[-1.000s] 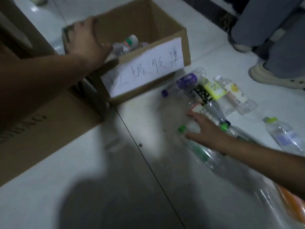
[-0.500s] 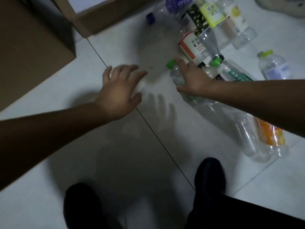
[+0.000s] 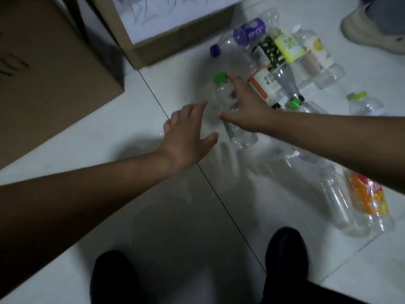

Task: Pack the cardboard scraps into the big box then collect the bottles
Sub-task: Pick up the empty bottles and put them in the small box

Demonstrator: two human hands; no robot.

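Several empty plastic bottles lie on the white tiled floor. A clear bottle with a green cap (image 3: 222, 96) lies nearest. My right hand (image 3: 247, 104) rests on it with the fingers wrapped over its body. My left hand (image 3: 188, 137) hovers just left of that bottle, fingers spread, holding nothing. Behind are a purple-labelled bottle (image 3: 249, 32), a white-and-red labelled bottle (image 3: 264, 84) and a yellow-labelled bottle (image 3: 289, 46). At the right lie an orange-labelled bottle (image 3: 368, 196) and a plain clear bottle (image 3: 337, 200). The cardboard box with a white paper label (image 3: 166, 40) stands at the top.
A larger brown cardboard box (image 3: 48, 69) fills the upper left. My two black shoes (image 3: 285, 249) stand at the bottom. Another person's light shoe (image 3: 368, 29) is at the top right. A further green-capped bottle (image 3: 363, 104) lies at the right.
My left hand left the box rim, came down to the floor and moved right toward the green-capped bottle. My right hand has stayed on that bottle. The camera tilted down.
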